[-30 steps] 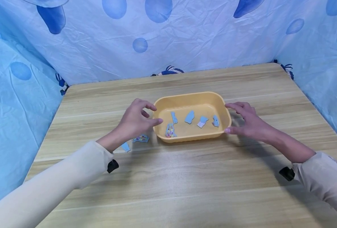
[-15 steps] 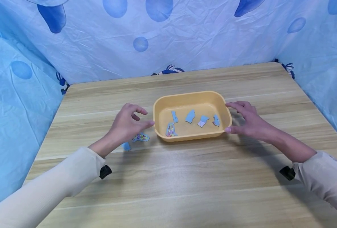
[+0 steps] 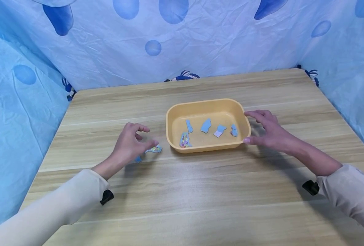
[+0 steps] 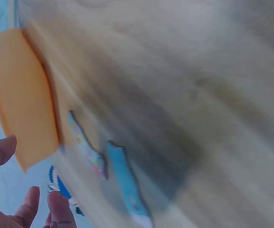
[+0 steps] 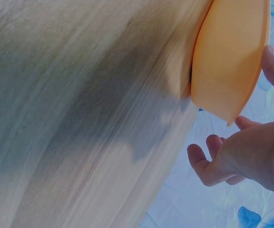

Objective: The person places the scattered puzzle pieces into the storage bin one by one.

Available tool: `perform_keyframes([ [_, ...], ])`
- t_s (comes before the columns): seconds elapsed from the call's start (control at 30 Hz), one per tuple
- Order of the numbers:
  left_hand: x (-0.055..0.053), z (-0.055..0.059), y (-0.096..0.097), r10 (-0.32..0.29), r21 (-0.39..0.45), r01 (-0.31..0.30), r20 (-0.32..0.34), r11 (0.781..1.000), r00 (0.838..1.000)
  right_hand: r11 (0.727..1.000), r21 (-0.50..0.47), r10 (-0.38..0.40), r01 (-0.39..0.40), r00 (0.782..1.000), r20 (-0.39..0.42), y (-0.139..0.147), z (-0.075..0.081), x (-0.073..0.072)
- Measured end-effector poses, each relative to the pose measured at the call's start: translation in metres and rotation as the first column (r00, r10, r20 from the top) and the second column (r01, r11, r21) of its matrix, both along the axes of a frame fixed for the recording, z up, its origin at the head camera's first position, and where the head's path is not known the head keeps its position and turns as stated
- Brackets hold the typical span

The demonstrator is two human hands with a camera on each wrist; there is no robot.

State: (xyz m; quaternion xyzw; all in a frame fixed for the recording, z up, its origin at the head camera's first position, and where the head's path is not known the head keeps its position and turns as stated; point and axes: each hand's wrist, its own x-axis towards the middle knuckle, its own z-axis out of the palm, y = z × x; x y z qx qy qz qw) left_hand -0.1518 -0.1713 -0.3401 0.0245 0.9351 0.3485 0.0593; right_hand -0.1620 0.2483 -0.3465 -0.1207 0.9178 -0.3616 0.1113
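Note:
A yellow plastic tray [image 3: 212, 148] sits on the table, with several irregular puzzle pieces [image 3: 205, 125] lying flat inside. My right hand [image 3: 272, 133] rests at the tray's right end, thumb and index finger spread apart and touching its rim. In the right wrist view the thumb meets the rim [image 5: 263, 59]. My left hand [image 3: 127, 145] hovers left of the tray, thumb and fingers apart, holding nothing. Below it on the table lie a colourful puzzle piece [image 3: 156, 149] and a blue puzzle piece [image 3: 138, 159], both partly hidden by the hand; the left wrist view shows both.
The wood-grain table [image 3: 200, 198] extends around the tray on all sides. A blue patterned cloth [image 3: 200, 48] hangs behind the table and along its left and right sides. Dark wrist straps [image 3: 310, 187] show at the sleeves.
My left hand has let go of the tray's left rim and moved left and nearer, over the two loose pieces. My right hand and the tray have stayed in place.

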Motion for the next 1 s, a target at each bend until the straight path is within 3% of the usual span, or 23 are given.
perform_keyframes([
  [0.67,0.019,-0.012,-0.022,0.074,-0.035,-0.073,0.042,0.997,0.996,1.0,-0.006,-0.004,0.004,1.0,0.009,0.0,-0.001,0.001],
  [1.0,0.023,-0.018,-0.031,0.093,-0.069,-0.089,0.059,0.994,0.994,1.0,0.009,0.002,-0.002,1.0,-0.003,0.001,-0.001,0.0],
])
